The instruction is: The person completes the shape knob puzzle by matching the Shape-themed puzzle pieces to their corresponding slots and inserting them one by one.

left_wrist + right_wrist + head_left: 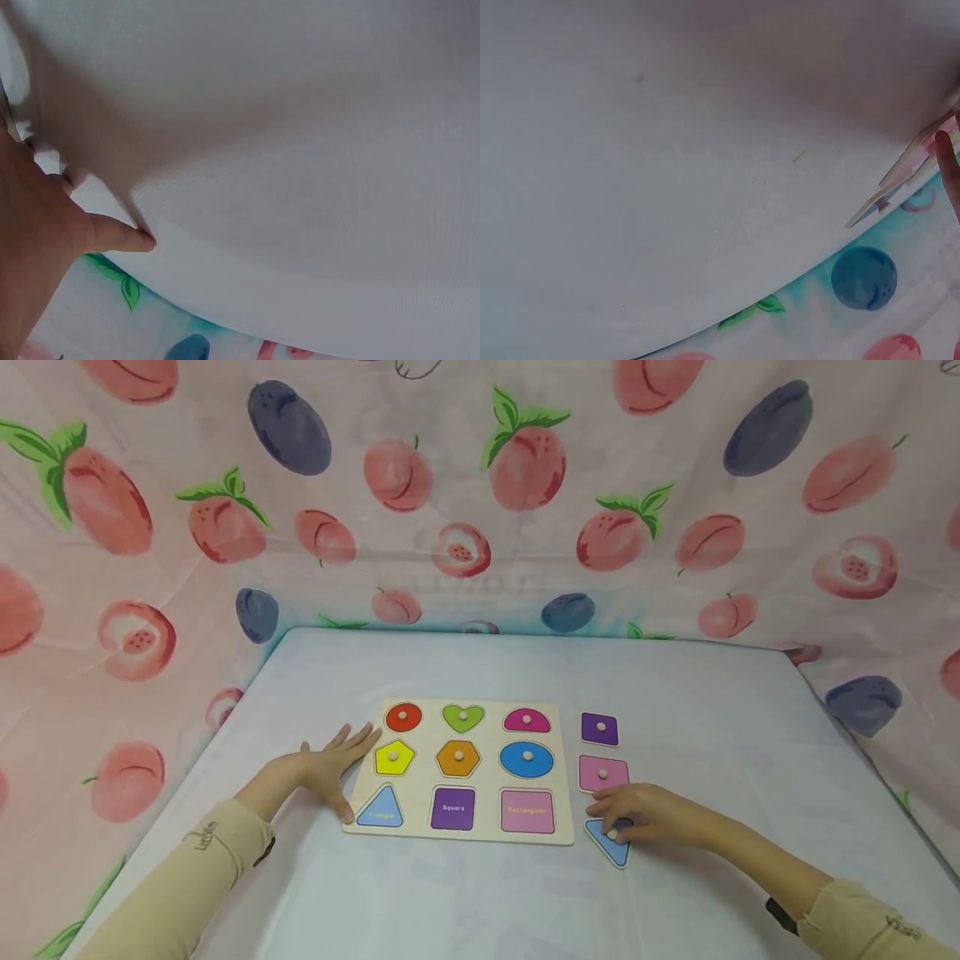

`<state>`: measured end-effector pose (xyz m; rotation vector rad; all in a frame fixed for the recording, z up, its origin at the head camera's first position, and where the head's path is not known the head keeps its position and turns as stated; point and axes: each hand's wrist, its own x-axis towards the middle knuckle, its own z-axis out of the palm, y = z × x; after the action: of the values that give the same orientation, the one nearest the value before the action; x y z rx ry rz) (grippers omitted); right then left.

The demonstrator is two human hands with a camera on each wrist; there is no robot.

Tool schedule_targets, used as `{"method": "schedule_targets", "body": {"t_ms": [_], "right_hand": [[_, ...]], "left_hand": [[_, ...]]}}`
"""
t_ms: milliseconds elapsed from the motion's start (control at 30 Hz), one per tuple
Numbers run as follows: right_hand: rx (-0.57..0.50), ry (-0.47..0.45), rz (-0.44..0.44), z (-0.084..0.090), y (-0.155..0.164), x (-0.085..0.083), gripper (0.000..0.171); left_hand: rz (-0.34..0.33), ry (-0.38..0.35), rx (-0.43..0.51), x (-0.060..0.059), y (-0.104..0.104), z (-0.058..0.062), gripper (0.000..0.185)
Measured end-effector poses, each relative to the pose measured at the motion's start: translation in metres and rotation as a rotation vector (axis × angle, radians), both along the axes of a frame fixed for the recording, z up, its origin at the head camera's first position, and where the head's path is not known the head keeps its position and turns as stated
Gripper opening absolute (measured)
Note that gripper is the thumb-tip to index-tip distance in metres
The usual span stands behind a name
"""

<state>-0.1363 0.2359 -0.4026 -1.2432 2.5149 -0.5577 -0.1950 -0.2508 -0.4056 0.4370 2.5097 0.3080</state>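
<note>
Right hand (651,817) has its fingers pinched on the knob of the blue triangle (609,843), lying on the surface just right of the board (459,770). Left hand (327,762) lies flat, fingers spread, on the board's left edge, probably bracing it.

From my remote seat, the puzzle board (459,835) looks like pale unfinished wood, matt along its bare border; its 6 seated shapes and the 3 loose pieces, including the blue triangle piece (611,850) under my right hand (645,814), carry smooth painted faces with a slight sheen and small plain wooden knobs. The table cover (480,902) reads as white cloth, matt with a fine weave in the wrist views; the fruit-print backdrop (480,485) is thin, soft fabric, faintly creased; both sleeves (180,877) look like matt beige knit.
</note>
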Motion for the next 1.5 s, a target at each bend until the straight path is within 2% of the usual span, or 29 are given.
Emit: {"method": "schedule_targets", "body": {"t_ms": [267, 600, 900, 1200, 1500], "right_hand": [[0.012, -0.008, -0.052, 0.004, -0.007, -0.002, 0.016], [-0.037, 0.069, -0.035, 0.001, -0.013, -0.004, 0.013], [-0.038, 0.051, -0.057, 0.000, -0.026, -0.005, 0.015], [-0.033, 0.094, -0.021, -0.002, -0.036, -0.007, 0.013], [-0.066, 0.039, -0.103, 0.004, -0.047, -0.009, 0.015]], "left_hand": [[-0.014, -0.004, -0.022, 0.000, 0.001, 0.001, 0.135], [-0.021, -0.011, -0.051, -0.001, 0.004, 0.002, 0.134], [-0.043, -0.037, -0.083, -0.001, 0.008, 0.008, 0.134], [-0.026, -0.108, -0.016, 0.000, 0.006, 0.007, 0.134], [-0.050, -0.035, -0.080, 0.000, 0.006, 0.008, 0.134]]}}
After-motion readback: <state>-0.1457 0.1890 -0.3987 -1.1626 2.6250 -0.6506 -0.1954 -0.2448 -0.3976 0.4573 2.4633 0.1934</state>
